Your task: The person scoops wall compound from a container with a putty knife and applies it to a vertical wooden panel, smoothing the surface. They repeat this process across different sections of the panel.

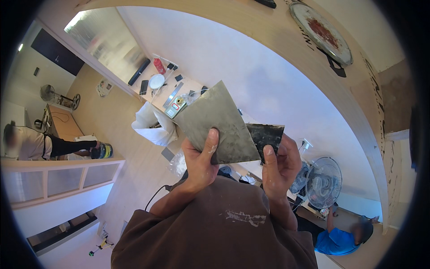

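Note:
My left hand (pixel 201 162) pinches a flat, thin, grey four-cornered sheet (pixel 219 125) along its lower edge, thumb pressed on its smudged face. To the right, my right hand (pixel 278 167) grips a smaller black rectangular piece (pixel 267 136) with worn, speckled edges, its thumb on the front. The two pieces meet at the grey sheet's right edge, where the black one appears partly covered. Whether they are joined I cannot tell. What lies behind both pieces is hidden.
Beyond the grey sheet, a worktop (pixel 190 84) carries a red bottle (pixel 159 66), a white lid (pixel 156 81) and a green-white can (pixel 175 107). A white sack (pixel 153 125) stands beside it. Near a fan (pixel 323 182), a person in blue (pixel 337 241) works; another person (pixel 33 142) bends at left.

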A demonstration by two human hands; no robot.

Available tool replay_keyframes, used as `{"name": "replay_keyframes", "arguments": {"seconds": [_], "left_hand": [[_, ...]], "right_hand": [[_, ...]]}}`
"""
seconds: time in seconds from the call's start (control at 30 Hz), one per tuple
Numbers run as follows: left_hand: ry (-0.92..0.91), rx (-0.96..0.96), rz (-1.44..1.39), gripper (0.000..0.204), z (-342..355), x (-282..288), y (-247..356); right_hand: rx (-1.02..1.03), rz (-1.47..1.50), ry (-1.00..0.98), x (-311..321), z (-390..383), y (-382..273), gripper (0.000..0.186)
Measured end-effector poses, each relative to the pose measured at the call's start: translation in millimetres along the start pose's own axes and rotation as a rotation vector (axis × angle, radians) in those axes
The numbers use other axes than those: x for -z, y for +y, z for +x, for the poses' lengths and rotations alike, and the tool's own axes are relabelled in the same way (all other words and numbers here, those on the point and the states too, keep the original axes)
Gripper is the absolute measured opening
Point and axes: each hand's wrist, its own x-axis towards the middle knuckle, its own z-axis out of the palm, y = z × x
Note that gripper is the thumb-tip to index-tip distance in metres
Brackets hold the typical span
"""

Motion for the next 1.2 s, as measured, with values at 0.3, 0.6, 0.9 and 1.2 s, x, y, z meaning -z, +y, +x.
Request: {"name": "replay_keyframes", "arguments": {"seconds": [0.3, 0.6, 0.9, 1.2], "left_hand": [[-0.015, -0.030, -0.017, 0.033, 1.7, 0.7, -4.8], [-0.003, -0.033, -0.023, 0.033, 3.3, -2.7, -6.7], [0.058, -0.012, 0.053, 0.038, 4.2, -10.6, -1.8], [0.064, -0.026, 0.151, 0.029, 8.4, -18.7, 6.8]], "right_hand": [[-0.017, -0.020, 0.037, -2.8, 1.9, 0.0, 0.032], [0.000, 0.010, 0.000, 1.9, 3.3, 3.1, 0.034], [0.015, -0.155, 0.006, 6.2, 6.1, -1.2, 0.035], [-0.061, -0.303, -0.044, 7.8, 12.4, -7.1, 0.031]]}}
